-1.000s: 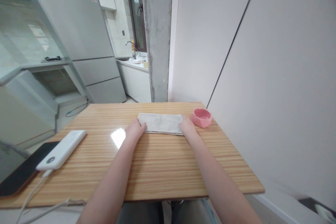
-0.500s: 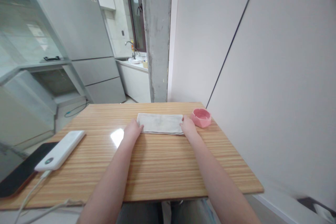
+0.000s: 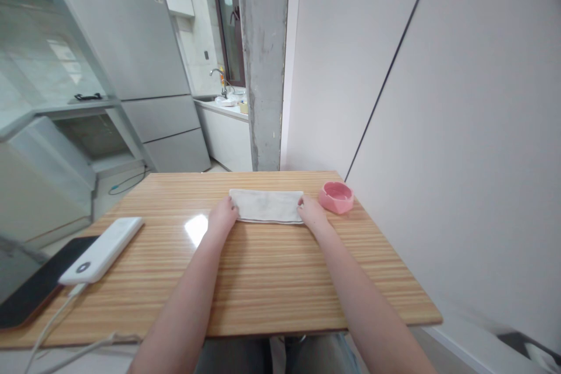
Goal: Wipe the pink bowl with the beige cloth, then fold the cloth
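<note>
A white cloth (image 3: 268,206), folded into a long flat strip, lies across the far half of the wooden table (image 3: 272,280). My left hand (image 3: 223,214) grips its left end, fingers curled at the edge. At the opposite end my right hand (image 3: 312,210) pinches the cloth's right edge. Just beyond that hand, to the right, stands a pink faceted ashtray (image 3: 336,197), apart from the cloth. The fingertips of both hands are partly hidden by the hands themselves.
On the table's left side a white power bank (image 3: 103,250) with a cable (image 3: 52,322) plugged in rests beside a dark phone-like slab (image 3: 41,280). A wall (image 3: 438,146) runs along the right. Past the table are a concrete pillar (image 3: 264,64) and a fridge (image 3: 114,29).
My right hand has shifted slightly left, its fingers curling more at the cloth's right edge. The left fingers have also curled in a little. The cloth lies nearly as before.
</note>
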{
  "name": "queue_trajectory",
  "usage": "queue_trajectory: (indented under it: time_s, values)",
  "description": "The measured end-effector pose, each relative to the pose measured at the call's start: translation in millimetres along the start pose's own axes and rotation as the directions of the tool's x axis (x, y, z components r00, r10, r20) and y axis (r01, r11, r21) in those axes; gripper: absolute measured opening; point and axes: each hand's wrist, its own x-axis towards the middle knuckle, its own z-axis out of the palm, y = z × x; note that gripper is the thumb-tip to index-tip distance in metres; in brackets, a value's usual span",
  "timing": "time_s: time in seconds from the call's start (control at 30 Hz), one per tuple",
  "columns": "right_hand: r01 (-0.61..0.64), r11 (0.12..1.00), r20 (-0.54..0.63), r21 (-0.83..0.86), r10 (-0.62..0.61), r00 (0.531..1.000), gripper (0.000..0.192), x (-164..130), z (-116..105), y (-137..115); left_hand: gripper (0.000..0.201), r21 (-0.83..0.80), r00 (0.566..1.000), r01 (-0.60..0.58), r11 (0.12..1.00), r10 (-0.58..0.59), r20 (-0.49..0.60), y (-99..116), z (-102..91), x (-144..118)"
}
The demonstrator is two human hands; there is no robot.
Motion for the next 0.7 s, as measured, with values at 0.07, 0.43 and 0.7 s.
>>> queue_trajectory:
  time_s: [0.07,0.43,0.7]
  values:
    - [0.095,0.989,0.028,0.113,-0.098,0.995,0.019,-1.8,4.3,-6.6,0.022,-0.079,0.969,-0.045,0.996,0.024,-0.245,4.5,-7.7,-1.8]
    - [0.200,0.792,0.119,0.576,-0.323,0.939,0.023,-2.6,26.7,-24.0,0.044,-0.407,0.709,-0.638,0.653,0.705,0.019,62.6,27.9,-33.2]
    - [0.097,0.853,0.098,0.512,-0.170,0.981,0.013,-3.3,27.5,-29.5,0.037,-0.636,0.740,-0.546,0.545,0.670,-0.062,59.1,34.2,-30.5]
